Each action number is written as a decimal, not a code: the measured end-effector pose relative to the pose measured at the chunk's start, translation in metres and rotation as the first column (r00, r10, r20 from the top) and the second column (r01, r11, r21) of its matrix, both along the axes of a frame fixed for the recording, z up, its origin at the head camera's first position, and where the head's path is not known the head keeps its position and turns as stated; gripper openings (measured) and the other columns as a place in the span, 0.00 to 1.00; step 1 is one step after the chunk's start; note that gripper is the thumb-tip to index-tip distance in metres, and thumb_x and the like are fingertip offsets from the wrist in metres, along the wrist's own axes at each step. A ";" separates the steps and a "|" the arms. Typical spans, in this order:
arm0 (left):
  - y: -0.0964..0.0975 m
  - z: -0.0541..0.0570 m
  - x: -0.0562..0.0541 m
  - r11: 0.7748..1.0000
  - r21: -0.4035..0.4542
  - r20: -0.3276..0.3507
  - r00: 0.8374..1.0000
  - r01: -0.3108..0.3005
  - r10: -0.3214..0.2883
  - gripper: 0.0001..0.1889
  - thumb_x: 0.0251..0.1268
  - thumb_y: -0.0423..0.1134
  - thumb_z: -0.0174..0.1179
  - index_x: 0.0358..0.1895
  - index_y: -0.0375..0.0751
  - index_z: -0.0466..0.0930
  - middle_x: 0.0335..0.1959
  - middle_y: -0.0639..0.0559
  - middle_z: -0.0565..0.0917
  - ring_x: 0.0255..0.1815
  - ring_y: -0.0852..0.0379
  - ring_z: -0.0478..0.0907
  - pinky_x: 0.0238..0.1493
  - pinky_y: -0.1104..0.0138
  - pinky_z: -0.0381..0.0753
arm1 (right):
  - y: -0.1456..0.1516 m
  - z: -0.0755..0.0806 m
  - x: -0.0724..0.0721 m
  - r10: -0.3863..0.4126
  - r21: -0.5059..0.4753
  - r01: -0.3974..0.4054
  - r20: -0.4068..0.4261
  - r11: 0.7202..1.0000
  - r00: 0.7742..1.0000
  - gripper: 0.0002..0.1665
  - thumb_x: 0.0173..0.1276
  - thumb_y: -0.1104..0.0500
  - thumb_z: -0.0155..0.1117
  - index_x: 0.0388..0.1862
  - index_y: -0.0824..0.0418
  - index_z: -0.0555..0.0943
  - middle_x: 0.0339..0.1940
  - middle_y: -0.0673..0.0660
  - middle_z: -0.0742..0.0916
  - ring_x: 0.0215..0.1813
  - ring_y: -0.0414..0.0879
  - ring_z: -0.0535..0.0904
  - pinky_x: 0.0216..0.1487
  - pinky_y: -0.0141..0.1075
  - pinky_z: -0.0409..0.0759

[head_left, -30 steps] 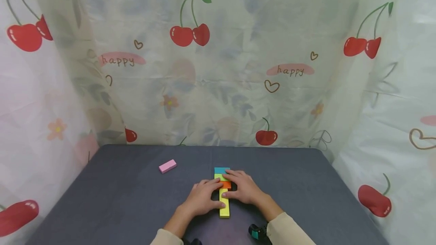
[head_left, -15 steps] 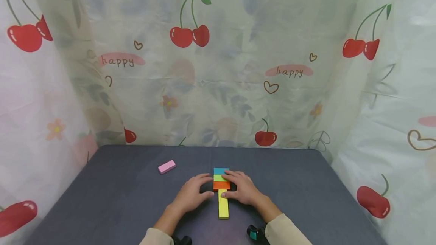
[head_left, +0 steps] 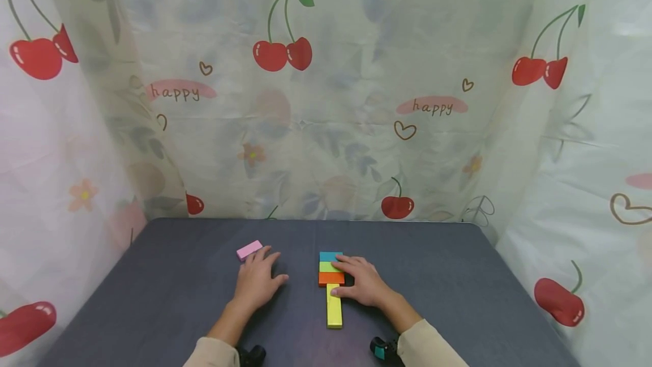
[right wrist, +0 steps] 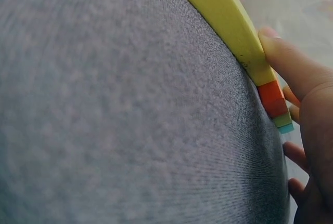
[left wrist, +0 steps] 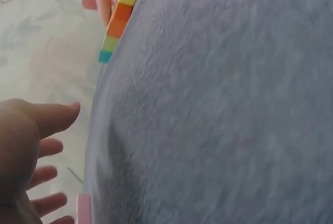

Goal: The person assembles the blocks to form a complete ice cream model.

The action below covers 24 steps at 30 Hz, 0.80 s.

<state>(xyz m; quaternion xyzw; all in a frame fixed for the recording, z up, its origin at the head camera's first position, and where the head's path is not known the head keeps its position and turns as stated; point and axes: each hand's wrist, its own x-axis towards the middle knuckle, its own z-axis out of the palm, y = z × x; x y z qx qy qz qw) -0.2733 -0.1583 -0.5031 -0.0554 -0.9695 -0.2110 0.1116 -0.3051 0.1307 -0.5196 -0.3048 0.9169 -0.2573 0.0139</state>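
Slightly right of the table's middle, a blue block, a light green block and an orange block lie side by side. A yellow block extends lengthwise from the orange one toward me, forming a T-like shape. My right hand rests over the right side of this group. Its thumb touches the yellow block, and its fingers reach over the green and blue blocks. My left hand is spread, holding nothing, with fingertips close to a pink block; contact is unclear.
A dark grey cloth covers the table. Printed curtains rise behind it and at both sides. Black wrist devices sit at both forearms.
My left hand has left the left side of the block group and moved left and away to the pink block. My right hand and the blocks are almost where they were.
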 end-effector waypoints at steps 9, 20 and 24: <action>-0.017 0.000 -0.002 0.985 0.003 0.054 0.984 -0.171 0.171 0.41 0.55 0.53 0.70 0.67 0.31 0.67 0.69 0.32 0.60 0.67 0.31 0.54 0.62 0.37 0.52 | 0.000 0.000 0.001 -0.007 0.002 0.007 0.011 1.000 1.000 0.45 0.60 0.32 0.64 0.72 0.51 0.71 0.73 0.53 0.69 0.70 0.57 0.62 0.64 0.62 0.57; -0.029 -0.001 -0.005 0.984 -0.022 0.149 0.973 -0.177 0.178 0.39 0.57 0.54 0.67 0.65 0.30 0.70 0.65 0.32 0.66 0.62 0.28 0.60 0.58 0.35 0.56 | 0.000 -0.002 0.001 -0.016 -0.003 0.016 0.013 1.000 1.000 0.44 0.60 0.32 0.64 0.72 0.50 0.71 0.73 0.52 0.69 0.70 0.57 0.62 0.64 0.63 0.57; -0.030 0.000 -0.007 0.987 -0.007 0.147 0.976 -0.160 0.159 0.38 0.57 0.53 0.68 0.65 0.30 0.69 0.65 0.33 0.67 0.63 0.29 0.60 0.59 0.36 0.57 | 0.000 -0.003 0.000 -0.020 0.000 0.020 0.015 1.000 1.000 0.45 0.60 0.31 0.64 0.72 0.50 0.71 0.73 0.51 0.69 0.70 0.56 0.62 0.64 0.62 0.57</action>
